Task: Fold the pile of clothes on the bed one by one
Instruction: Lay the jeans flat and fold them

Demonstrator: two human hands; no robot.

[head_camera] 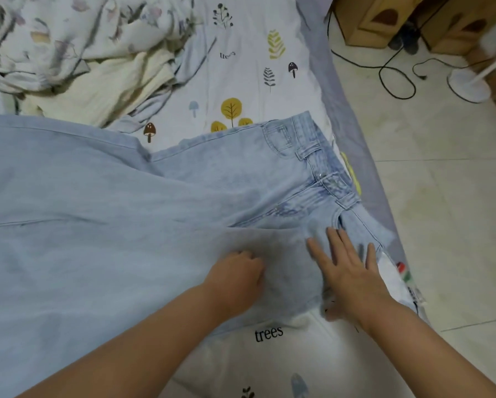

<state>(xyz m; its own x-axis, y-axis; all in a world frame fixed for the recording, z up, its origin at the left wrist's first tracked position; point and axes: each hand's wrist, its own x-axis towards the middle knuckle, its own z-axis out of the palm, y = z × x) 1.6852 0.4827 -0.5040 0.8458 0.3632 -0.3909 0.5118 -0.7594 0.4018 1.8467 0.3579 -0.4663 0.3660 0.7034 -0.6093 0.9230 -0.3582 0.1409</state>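
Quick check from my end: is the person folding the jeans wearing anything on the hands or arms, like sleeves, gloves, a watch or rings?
Nothing visible. The left hand and right hand are bare, with no gloves, rings or watch showing, and both forearms are uncovered to the frame edge, with no sleeves in view.

Black cables (pixel 396 70), white fan base (pixel 469 84) and wooden furniture (pixel 367 21) on tiled floor (pixel 448 214).

Your jeans (pixel 126 211) spread across the bed sheet (pixel 249 70) from nine o'clock to centre — waistband at three o'clock. Both your hands lie on them at five o'clock — the pile of clothes (pixel 77 50) sits at eleven.
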